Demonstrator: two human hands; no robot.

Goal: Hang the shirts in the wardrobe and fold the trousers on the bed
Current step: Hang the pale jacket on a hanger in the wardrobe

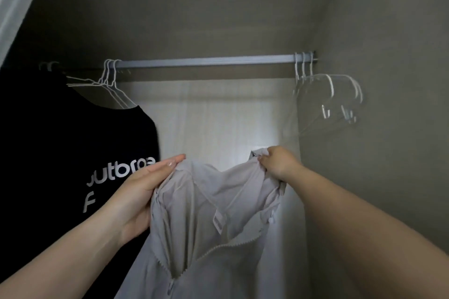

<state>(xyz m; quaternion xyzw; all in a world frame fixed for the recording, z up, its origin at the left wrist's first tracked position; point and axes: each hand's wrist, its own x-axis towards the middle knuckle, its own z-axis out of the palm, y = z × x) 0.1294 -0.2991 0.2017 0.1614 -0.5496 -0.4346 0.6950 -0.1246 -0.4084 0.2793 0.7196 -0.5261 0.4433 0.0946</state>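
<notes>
Here, inside a wardrobe, two hands hold up a pale grey zip-front shirt point(218, 213) below the metal rail point(206, 62). The left hand point(138, 192) grips the garment's left shoulder, fingers stretched along the fabric with the cloth gathered in the palm. The right hand point(279, 161) pinches the collar edge on the other side. A black shirt point(60, 153) with white lettering hangs on the rail at the left; empty white hangers point(328, 94) hang at the rail's right end
</notes>
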